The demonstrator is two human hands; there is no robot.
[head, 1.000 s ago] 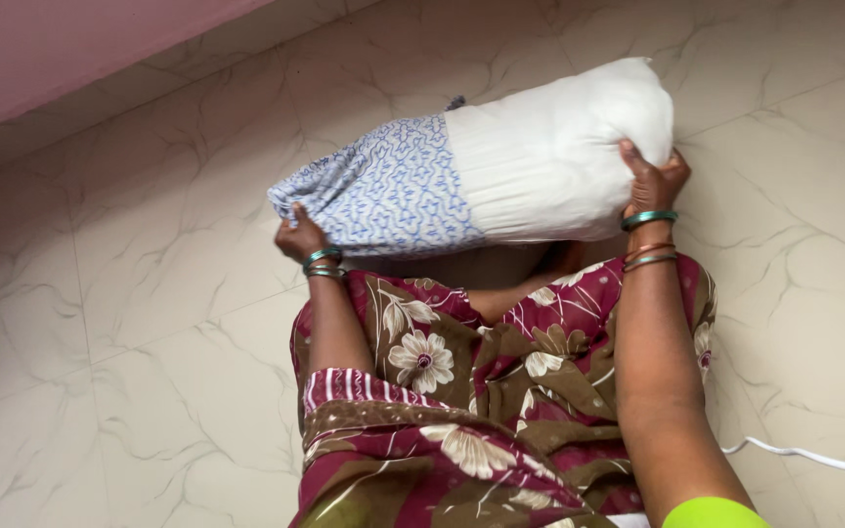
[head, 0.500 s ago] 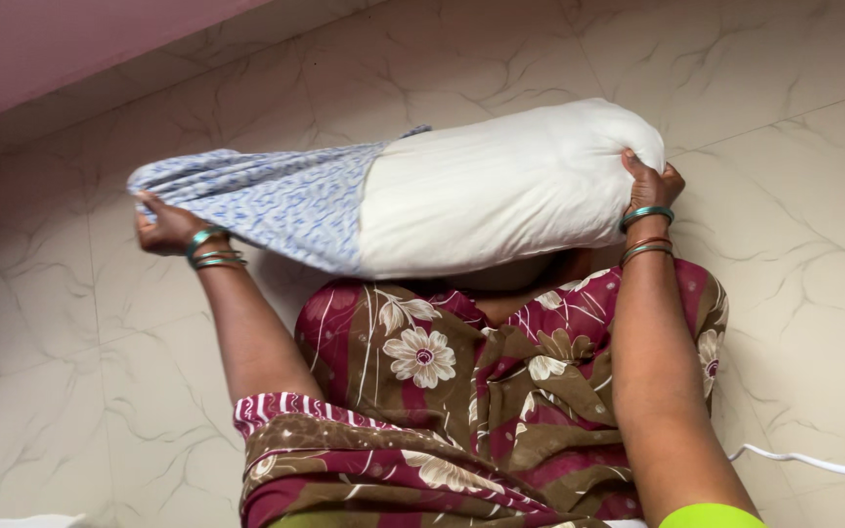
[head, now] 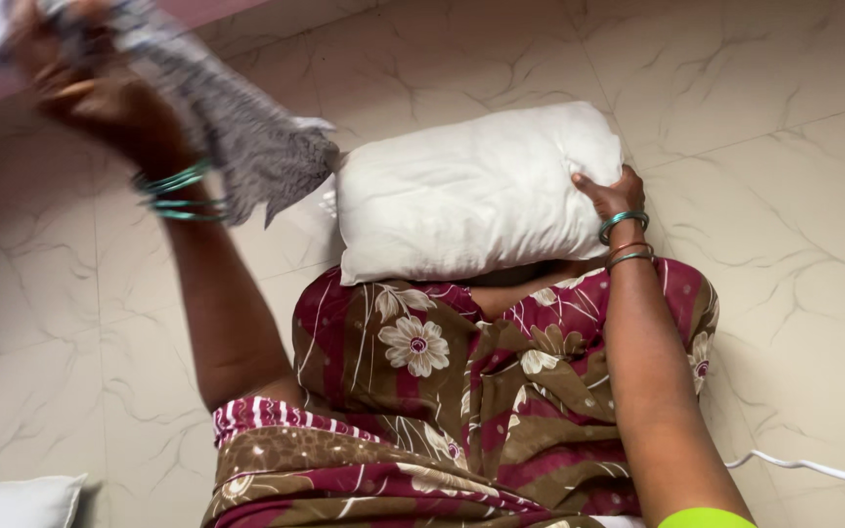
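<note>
A bare white pillow point(head: 471, 191) rests across my lap, above the maroon floral cloth point(head: 461, 391) over my legs. My right hand point(head: 610, 192) grips the pillow's right end, bangles on the wrist. My left hand point(head: 80, 83) is raised at the upper left, blurred, and holds a blue-grey patterned pillowcase point(head: 246, 137). The case hangs free of the pillow, its open end just left of the pillow's corner.
A pale marble-patterned tiled floor point(head: 784, 147) lies all around. Another white pillow's corner point(head: 12, 501) shows at the bottom left. A white cable point(head: 813, 469) runs along the floor at the lower right. A pink wall base point(head: 237, 8) crosses the top left.
My left hand has pulled the patterned pillowcase leftward and up, fully off the pillow. The right hand has kept its hold on the pillow's end.
</note>
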